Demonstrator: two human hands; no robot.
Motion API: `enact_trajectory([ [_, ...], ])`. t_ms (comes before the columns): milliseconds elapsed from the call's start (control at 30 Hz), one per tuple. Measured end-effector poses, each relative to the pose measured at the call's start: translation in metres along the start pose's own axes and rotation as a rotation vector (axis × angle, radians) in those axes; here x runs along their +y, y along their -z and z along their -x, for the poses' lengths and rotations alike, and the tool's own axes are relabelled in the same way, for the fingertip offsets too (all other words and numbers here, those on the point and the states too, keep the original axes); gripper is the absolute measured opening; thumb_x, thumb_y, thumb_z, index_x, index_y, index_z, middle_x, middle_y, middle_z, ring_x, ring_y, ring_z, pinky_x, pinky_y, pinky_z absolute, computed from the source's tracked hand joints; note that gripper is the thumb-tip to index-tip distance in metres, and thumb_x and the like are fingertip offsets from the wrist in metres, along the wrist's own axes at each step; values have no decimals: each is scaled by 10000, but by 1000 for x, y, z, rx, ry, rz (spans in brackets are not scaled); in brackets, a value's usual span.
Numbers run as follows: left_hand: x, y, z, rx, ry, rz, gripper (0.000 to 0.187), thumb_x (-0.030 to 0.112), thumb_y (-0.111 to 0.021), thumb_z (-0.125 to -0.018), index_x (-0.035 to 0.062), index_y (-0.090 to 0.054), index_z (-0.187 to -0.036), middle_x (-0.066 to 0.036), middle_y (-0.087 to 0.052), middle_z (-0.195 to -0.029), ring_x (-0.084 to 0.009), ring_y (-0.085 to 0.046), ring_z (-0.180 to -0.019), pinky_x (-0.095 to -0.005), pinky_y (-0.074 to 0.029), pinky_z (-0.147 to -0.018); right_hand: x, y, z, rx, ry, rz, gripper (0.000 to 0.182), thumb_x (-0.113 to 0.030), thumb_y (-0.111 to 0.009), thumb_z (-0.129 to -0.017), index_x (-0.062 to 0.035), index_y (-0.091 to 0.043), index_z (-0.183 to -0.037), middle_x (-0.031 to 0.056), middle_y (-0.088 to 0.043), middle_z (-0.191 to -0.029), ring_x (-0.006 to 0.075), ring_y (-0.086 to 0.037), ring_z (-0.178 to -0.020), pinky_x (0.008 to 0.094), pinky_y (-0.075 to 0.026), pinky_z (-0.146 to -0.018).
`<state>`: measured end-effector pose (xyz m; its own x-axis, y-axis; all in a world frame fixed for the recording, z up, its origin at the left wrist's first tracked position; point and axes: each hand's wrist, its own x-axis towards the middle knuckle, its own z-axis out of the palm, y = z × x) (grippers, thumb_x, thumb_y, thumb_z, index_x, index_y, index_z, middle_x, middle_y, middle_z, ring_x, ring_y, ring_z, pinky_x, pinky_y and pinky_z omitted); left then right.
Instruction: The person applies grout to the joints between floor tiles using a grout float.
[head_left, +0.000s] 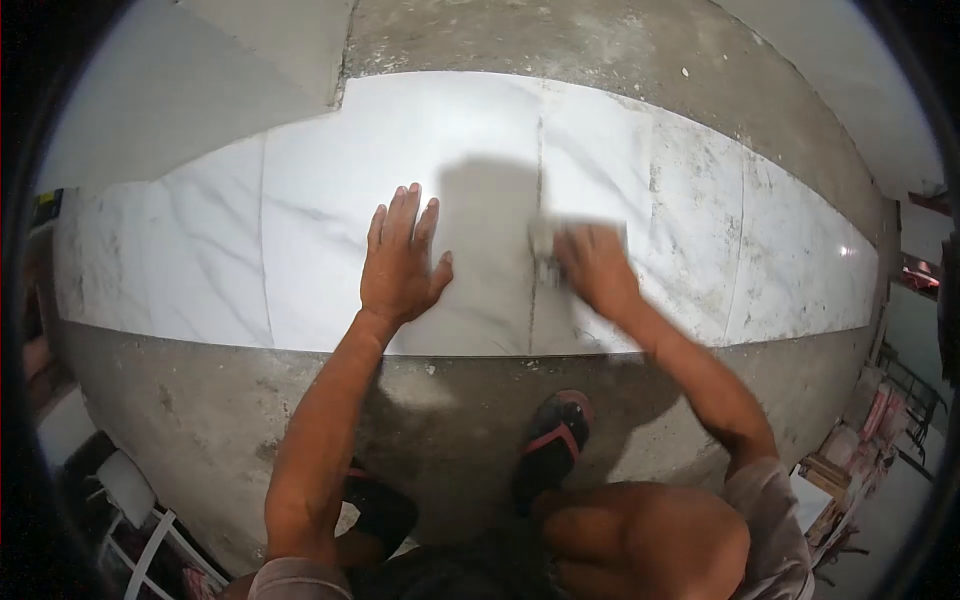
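White marble-patterned tiles (pixel 330 270) form a strip across the floor in front of me. My left hand (pixel 398 268) is spread on one of them, fingers apart and pointing away from me, holding nothing. Just right of a dark joint line (pixel 539 150), my right hand (pixel 600 270) is closed around a greyish flat-edged object (pixel 545 250) that overlaps the joint. Motion smears this object, and I cannot tell its kind. Grey smudges (pixel 690 190) mark the tiles to the right of that hand.
Rough grey concrete (pixel 200 400) borders the strip on the near side, and more concrete (pixel 560 40) lies beyond it. My sandalled foot (pixel 555 440) stands close to the tile edge. A white metal-framed item (pixel 150 540) is at lower left, stacked goods (pixel 860 440) at right.
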<state>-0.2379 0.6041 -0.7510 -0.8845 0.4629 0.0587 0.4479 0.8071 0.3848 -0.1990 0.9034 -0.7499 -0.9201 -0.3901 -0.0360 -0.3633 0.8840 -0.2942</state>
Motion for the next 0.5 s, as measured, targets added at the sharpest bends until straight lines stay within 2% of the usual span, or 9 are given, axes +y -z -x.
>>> enact_trajectory([
  [33, 1, 0, -2, -8, 3, -2, 714, 237, -654, -827, 67, -335, -1443, -197, -271, -1523, -372, -238, -1434, -514, -181, -1173, 22, 7, -40, 119, 173, 220, 171, -130, -576, -866, -31, -589, -1005, 184, -570, -981, 342, -554, -908, 455, -455, -782],
  [67, 1, 2, -2, -17, 8, -8, 708, 240, -651, -829, 64, -339, -1441, -199, -272, -1523, -371, -240, -1433, -512, -182, -1173, 46, 14, -84, 78, 160, 293, 387, -78, -653, -742, -47, -557, -1116, 178, -570, -1030, 349, -559, -925, 471, -468, -794],
  [133, 2, 4, 1, -28, 14, -38, 700, 261, -644, -839, 55, -348, -1439, -198, -272, -1524, -360, -240, -1434, -507, -188, -1172, 88, 37, -162, 104, 132, 343, 298, -76, -609, -796, -42, -587, -1091, 188, -579, -1082, 371, -569, -1003, 460, -484, -846],
  [200, 1, 2, 1, -30, 5, -77, 698, 299, -636, -852, 43, -361, -1440, -194, -271, -1528, -340, -235, -1439, -497, -200, -1172, 120, 60, -204, 166, 129, 364, 182, -58, -560, -808, 3, -580, -978, 195, -587, -986, 381, -583, -920, 488, -507, -798],
  [333, 3, 2, -1, -51, 31, -88, 699, 302, -638, -850, 40, -367, -1438, -196, -273, -1530, -333, -234, -1441, -494, -200, -1172, 103, 97, -181, 266, 131, 329, 246, -12, -577, -766, -20, -587, -1011, 182, -579, -1016, 381, -579, -944, 474, -509, -793],
  [400, 1, 3, 0, -45, 25, -73, 703, 292, -649, -841, 40, -369, -1435, -202, -278, -1526, -342, -237, -1438, -504, -203, -1168, 77, 90, -121, 293, 187, 330, 362, 8, -590, -741, -37, -586, -1100, 173, -571, -1055, 374, -574, -952, 466, -493, -809],
  [433, 0, 2, 0, -24, 20, -58, 704, 285, -655, -836, 40, -372, -1433, -206, -280, -1524, -348, -239, -1437, -510, -205, -1166, 55, 87, -86, 177, 113, 308, 395, -7, -606, -748, -37, -579, -1141, 174, -570, -1051, 366, -575, -947, 458, -486, -805],
  [500, 0, 1, 1, 6, -5, -18, 707, 271, -667, -825, 41, -378, -1428, -213, -284, -1520, -359, -242, -1434, -523, -209, -1160, 13, 68, -9, 141, 92, 249, 403, -78, -646, -779, -6, -560, -1166, 182, -572, -1024, 349, -573, -947, 474, -477, -787],
])
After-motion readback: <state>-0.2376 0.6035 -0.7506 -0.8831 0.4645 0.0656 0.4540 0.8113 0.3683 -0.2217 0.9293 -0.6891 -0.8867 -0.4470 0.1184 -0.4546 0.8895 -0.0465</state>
